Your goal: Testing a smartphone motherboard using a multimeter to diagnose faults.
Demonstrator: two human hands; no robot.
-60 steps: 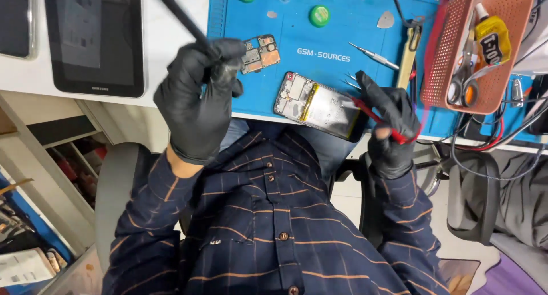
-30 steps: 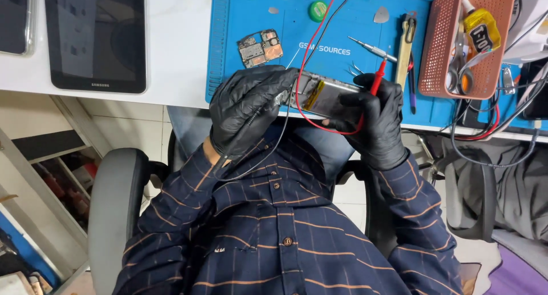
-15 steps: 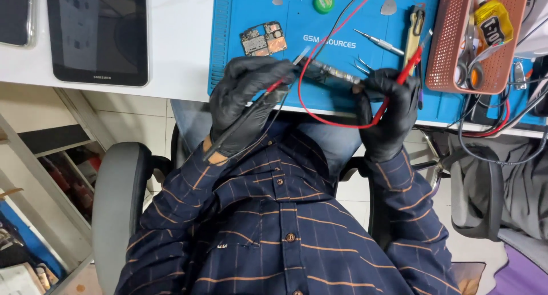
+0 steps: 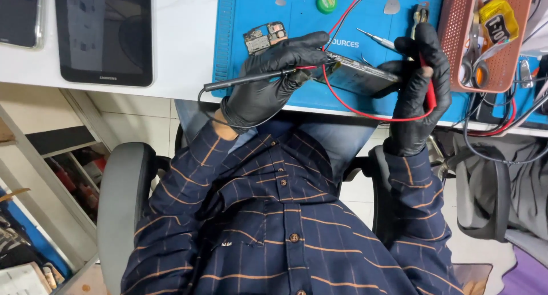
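So the opened phone (image 4: 357,72) is up off the blue work mat (image 4: 251,21), held at a tilt over the mat's near edge, right between both gloved hands. Left hand (image 4: 268,81) is curled shut around a black probe (image 4: 245,79), pinching it so the tip lands at the phone's left end, with the rest of the probe sticking out to the left past the knuckles. Right hand (image 4: 419,83) is wrapped around the phone's right end and also has a red probe (image 4: 428,83) tucked along the fingers, so it's closed on both. A red lead wire (image 4: 365,113) loops under the phone from one hand to the other and runs up toward the far edge of the mat.

On the mat just behind the left hand there's a small circuit board (image 4: 265,37), and a screwdriver (image 4: 377,39) lies behind the phone. A green round cap (image 4: 327,1) sits near the mat's far edge. Right of the mat is a reddish perforated basket (image 4: 456,43) with a yellow bottle (image 4: 496,21) in it. Over on the left side of the white desk (image 4: 182,38) a dark tablet (image 4: 105,35) lies flat, well apart from everything.
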